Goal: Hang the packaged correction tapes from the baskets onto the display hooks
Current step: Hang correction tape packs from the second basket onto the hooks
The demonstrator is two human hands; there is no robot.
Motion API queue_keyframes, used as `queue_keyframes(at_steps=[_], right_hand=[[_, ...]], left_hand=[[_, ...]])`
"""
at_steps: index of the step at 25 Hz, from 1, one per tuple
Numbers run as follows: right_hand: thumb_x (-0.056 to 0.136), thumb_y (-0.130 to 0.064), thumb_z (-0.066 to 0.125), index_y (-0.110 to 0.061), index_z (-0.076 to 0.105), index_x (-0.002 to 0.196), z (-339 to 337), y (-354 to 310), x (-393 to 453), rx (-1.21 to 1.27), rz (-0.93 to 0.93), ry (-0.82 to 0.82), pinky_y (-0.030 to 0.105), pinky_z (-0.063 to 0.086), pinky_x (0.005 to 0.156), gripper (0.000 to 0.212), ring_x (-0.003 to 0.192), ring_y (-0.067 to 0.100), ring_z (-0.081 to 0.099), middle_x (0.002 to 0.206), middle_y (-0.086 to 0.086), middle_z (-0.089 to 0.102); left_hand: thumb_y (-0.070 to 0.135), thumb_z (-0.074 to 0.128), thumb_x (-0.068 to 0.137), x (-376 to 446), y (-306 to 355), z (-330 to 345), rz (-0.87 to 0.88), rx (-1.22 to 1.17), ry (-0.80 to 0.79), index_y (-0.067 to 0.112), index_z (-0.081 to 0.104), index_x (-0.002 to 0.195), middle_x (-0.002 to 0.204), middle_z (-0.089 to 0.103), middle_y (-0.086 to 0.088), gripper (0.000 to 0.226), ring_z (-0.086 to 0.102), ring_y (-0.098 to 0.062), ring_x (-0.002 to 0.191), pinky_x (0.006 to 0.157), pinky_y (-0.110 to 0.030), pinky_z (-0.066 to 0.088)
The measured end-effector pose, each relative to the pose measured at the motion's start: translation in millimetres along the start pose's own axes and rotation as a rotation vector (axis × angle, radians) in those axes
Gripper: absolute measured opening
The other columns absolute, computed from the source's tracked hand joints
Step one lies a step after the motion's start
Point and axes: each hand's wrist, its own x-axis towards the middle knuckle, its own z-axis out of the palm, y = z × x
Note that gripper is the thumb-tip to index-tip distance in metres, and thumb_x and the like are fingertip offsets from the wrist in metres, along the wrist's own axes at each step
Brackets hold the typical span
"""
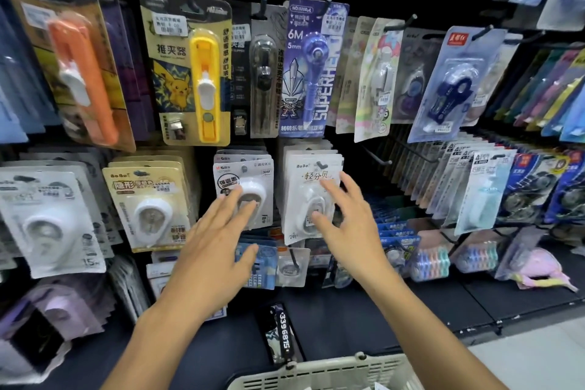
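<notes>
Both hands reach toward the middle row of hanging packs with fingers spread and straight, holding nothing. The left hand (218, 231) has its fingertips (245, 199) on or just in front of the blister of the grey-and-white correction tape pack (245, 187); contact cannot be told for certain. The right hand (346, 225) lies just right of it, fingers splayed over the front of the white BoBo correction tape pack (311, 196), index tip near the blister, the other fingers against the card's right edge.

Each pack hangs with its long axis vertical, at the head of a stack on its own display hook (321, 164), whose tip shows through the hole at the top of the BoBo card. The hooks run from the far panel toward the viewer, so any further pack would have to travel away from the viewer along that axis.

The basket (316, 374) sits at the near bottom edge, below and between the forearms; its contents are barely visible. Judged from this, the supply lies near and low, behind both hands, about equally reachable by either.
</notes>
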Motion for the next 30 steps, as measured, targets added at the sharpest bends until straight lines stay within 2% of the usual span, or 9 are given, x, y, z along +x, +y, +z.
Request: queue_keyframes(at_steps=[3, 9, 12, 14, 17, 19, 22, 26, 30], right_hand=[[0.102, -0.029, 0.057, -0.036, 0.028, 0.158, 6, -3, 23, -0.146, -0.089, -0.132, 0.044, 0.03, 0.117, 0.064, 0.151, 0.026, 0.023, 0.17, -0.009, 0.007], [0.104, -0.026, 0.05, -0.039, 0.01, 0.161, 15, -9, 27, -0.446, -0.126, -0.138, 0.044, 0.05, 0.095, 0.07, 0.137, 0.033, 0.034, 0.17, -0.007, -0.009], [0.098, -0.007, 0.052, -0.033, 0.02, 0.16, 15, 9, -11, -0.493, -0.195, -0.155, 0.049, 0.044, 0.106, 0.075, 0.148, 0.034, 0.025, 0.171, -0.007, -0.007], [0.094, 0.001, 0.052, -0.026, 0.04, 0.154, 26, 38, -56, -0.379, -0.175, -0.226, 0.048, 0.044, 0.107, 0.067, 0.147, 0.032, 0.034, 0.17, -0.004, 0.016], [0.097, -0.01, 0.057, -0.023, 0.06, 0.14, 51, 102, -147, -0.272, 0.109, -0.577, 0.037, 0.047, 0.105, 0.045, 0.13, 0.025, 0.057, 0.149, 0.001, 0.056], [0.096, -0.016, 0.063, -0.018, 0.063, 0.137, 64, 143, -206, -0.336, 0.271, -0.854, 0.033, 0.047, 0.101, 0.041, 0.123, 0.026, 0.061, 0.138, 0.006, 0.064], [0.093, -0.021, 0.07, -0.009, 0.059, 0.138, 84, 178, -261, -0.219, 0.575, -0.9, 0.024, 0.046, 0.087, 0.048, 0.115, 0.023, 0.064, 0.128, 0.012, 0.069], [0.084, -0.025, 0.082, -0.013, 0.053, 0.136, 141, 157, -283, 0.216, 0.83, -0.813, 0.027, 0.054, 0.089, 0.06, 0.1, 0.015, 0.065, 0.13, 0.007, 0.066], [0.089, -0.054, 0.067, -0.022, 0.053, 0.126, 188, 130, -288, -0.015, 0.584, -0.504, 0.036, 0.049, 0.09, 0.051, 0.106, 0.018, 0.055, 0.122, 0.0, 0.055]], left_hand=[[0.04, 0.051, 0.102, 1, -2, 3, 0.007, 0.025, -0.009, 0.038, 0.007, 0.161, 0.161, -0.024, 0.026, 0.073, -0.019, 0.007, 0.144, 0.124, -0.03, 0.004], [0.042, 0.054, 0.1, -3, 7, 11, 0.0, 0.04, -0.014, 0.034, 0.012, 0.162, 0.159, -0.03, 0.022, 0.075, -0.012, -0.006, 0.155, 0.126, -0.034, 0.007], [0.037, 0.059, 0.099, -15, 15, 22, -0.007, 0.051, 0.04, 0.03, 0.023, 0.16, 0.169, -0.014, 0.012, 0.072, -0.004, -0.014, 0.157, 0.127, -0.042, 0.014], [0.034, 0.061, 0.096, -25, 20, 42, -0.008, 0.025, 0.027, 0.027, 0.034, 0.157, 0.171, 0.011, 0.003, 0.067, 0.015, -0.022, 0.155, 0.123, -0.046, 0.024], [0.035, 0.063, 0.095, -53, 20, 93, 0.034, 0.034, -0.34, 0.025, 0.045, 0.15, 0.154, 0.047, -0.003, 0.058, 0.044, -0.028, 0.14, 0.111, -0.041, 0.039], [0.034, 0.062, 0.094, -80, 13, 129, 0.04, 0.093, -0.608, 0.029, 0.054, 0.141, 0.138, 0.061, -0.003, 0.048, 0.056, -0.03, 0.128, 0.101, -0.04, 0.048], [0.023, 0.058, 0.095, -109, -5, 168, 0.043, 0.184, -0.914, 0.026, 0.058, 0.138, 0.133, 0.064, -0.005, 0.043, 0.059, -0.029, 0.122, 0.097, -0.038, 0.05], [0.006, 0.049, 0.092, -101, -22, 176, -0.228, -0.073, -0.636, 0.022, 0.075, 0.112, 0.115, 0.076, -0.005, 0.037, 0.069, -0.027, 0.107, 0.096, -0.038, 0.053], [0.011, 0.057, 0.087, -75, -18, 172, -0.326, -0.276, -0.441, 0.03, 0.074, 0.091, 0.087, 0.076, 0.006, 0.025, 0.069, -0.021, 0.092, 0.093, -0.035, 0.055]])
